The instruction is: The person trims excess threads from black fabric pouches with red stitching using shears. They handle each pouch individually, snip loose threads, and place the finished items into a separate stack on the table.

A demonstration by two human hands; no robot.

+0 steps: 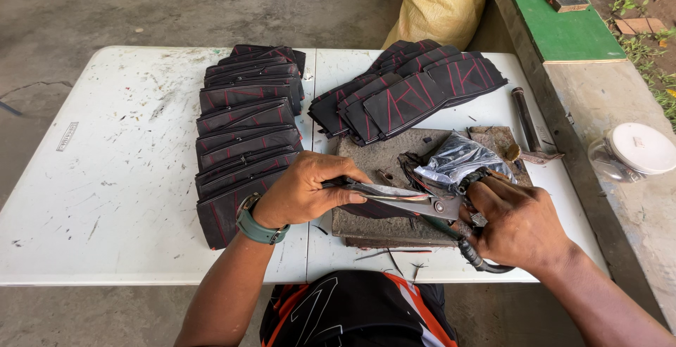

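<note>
left hand [299, 192] pinching black strip [366, 209], right hand [517, 224] clasping scissors [429, 206], white table [105, 199]

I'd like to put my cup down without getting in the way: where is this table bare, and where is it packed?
The widest free patch of the white table lies left of the long row of black stitched pieces. A narrow strip runs along the near edge. It is crowded in the middle and right: the fanned pile, the work block, the left hand and the right hand with scissors.

floor: grey concrete [141, 2] | furniture: white folding table [105, 199] | light: daylight
</note>
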